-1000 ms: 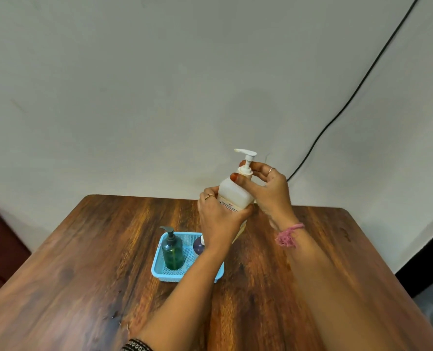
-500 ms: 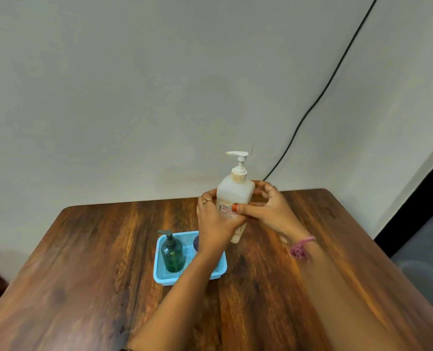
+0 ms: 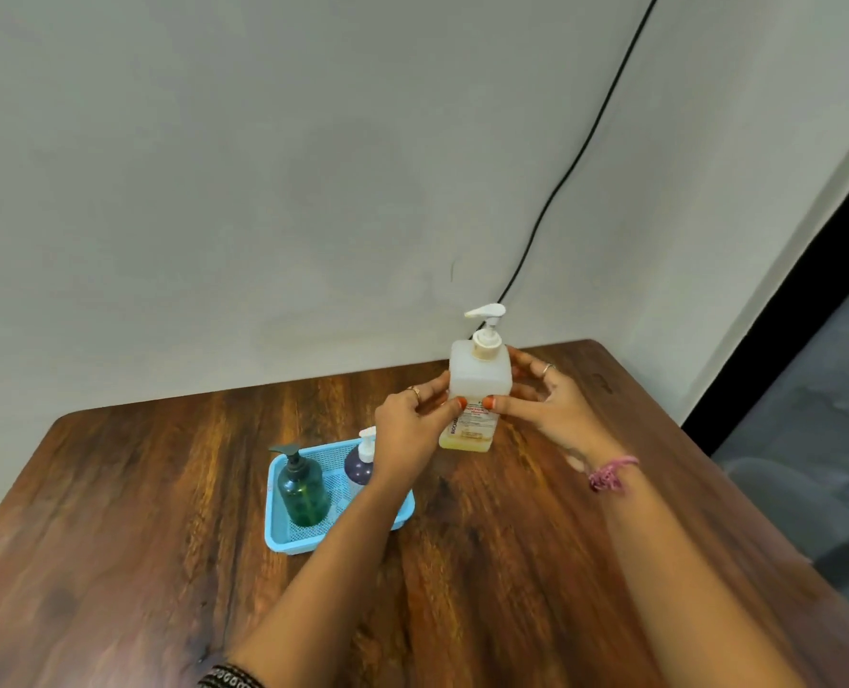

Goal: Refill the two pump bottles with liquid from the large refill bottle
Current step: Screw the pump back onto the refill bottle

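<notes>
**Where everything sits on the table**

The big bottle (image 3: 477, 394) stands upright on the table (image 3: 114, 563), near the far edge. A hand is on each side of it. The left hand (image 3: 412, 429) touches its left side. The right hand (image 3: 546, 404) touches its right side. The two thumbs meet on the front of the bottle.

The tray (image 3: 283, 538) sits on the table, to the left of the big bottle and nearer to the person. Two small bottles stand in the tray. One bottle (image 3: 303, 489) is on the left. The other bottle (image 3: 360, 464) is on the right and farther back, just beside the left hand. The left arm reaches over the right part of the tray.

A cable (image 3: 576, 156) runs up the wall behind the table.
</notes>
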`<state>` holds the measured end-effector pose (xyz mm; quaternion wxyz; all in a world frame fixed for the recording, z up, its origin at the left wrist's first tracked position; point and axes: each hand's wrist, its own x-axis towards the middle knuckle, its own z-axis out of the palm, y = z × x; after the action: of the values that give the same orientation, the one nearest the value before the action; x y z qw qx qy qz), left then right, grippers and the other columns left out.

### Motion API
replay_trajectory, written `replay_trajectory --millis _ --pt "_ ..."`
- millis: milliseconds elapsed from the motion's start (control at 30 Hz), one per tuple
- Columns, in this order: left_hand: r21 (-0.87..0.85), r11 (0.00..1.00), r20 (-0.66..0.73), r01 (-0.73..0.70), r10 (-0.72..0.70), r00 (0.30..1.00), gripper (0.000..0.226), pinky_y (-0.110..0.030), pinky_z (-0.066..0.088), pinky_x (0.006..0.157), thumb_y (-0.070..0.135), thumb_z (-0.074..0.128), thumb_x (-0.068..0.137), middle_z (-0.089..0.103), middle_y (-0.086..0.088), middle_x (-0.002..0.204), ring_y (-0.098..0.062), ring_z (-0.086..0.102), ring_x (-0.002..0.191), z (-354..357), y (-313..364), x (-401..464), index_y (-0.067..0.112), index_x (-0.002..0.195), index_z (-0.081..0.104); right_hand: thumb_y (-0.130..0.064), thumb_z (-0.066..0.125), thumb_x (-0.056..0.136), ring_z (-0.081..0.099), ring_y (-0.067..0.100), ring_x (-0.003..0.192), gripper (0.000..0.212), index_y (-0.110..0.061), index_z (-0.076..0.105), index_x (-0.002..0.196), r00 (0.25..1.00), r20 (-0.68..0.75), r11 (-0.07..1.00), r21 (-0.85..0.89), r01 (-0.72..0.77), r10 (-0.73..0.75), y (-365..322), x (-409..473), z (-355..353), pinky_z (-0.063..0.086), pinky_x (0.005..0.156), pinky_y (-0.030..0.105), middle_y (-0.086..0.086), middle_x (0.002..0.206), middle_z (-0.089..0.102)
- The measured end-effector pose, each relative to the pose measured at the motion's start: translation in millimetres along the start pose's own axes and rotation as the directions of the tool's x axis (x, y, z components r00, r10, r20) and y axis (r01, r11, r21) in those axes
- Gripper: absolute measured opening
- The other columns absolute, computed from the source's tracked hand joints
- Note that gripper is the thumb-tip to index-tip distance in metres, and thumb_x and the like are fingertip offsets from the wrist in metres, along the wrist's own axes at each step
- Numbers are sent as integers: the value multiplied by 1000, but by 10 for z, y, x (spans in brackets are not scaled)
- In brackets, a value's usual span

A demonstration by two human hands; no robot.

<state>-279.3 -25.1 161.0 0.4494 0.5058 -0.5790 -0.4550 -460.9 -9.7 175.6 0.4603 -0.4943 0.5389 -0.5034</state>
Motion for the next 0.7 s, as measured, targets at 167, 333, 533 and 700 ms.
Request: replay_trajectory --millis 167,333,533,700 --pt "18 998 28 55 -56 998 44 -4 49 66 17 74 82 69 3 116 4 61 82 481 -40 130 13 125 63 -9 80 72 64 12 107 76 -22 45 139 1000 9 998 -57 -7 8 159 84 -425 54 89 36 -5 127 59" --pt "31 997 29 65 -66 997 42 -5 48 70 19 74 82 71 2 113 10 60 79 1164 -72 363 12 122 65 -13 77 77 64 9 106 72 -20 43 140 1000 12 989 -143 -20 22 307 368 -1052 54 89 36 -4 129 59" --pt "34 995 -13 95 -95 995 45 -14 52 82 19 75 81 70 -2 117 0 63 94 2140 -75 899 8 124 64 -33 80 72 62 9 109 77 -25 44 139 999 8 963 -267 -46 50 501 970 -1991 54 89 33 -7 126 62" --pt "34 992 -64 124 -122 991 43 -24 53 90 19 75 82 70 -4 116 -7 64 99 2881 -194 1405 7 122 65 -13 77 78 62 13 108 70 -19 44 139 997 32 948 -314 -55 69 660 1548 -2628 53 91 35 1 127 60"
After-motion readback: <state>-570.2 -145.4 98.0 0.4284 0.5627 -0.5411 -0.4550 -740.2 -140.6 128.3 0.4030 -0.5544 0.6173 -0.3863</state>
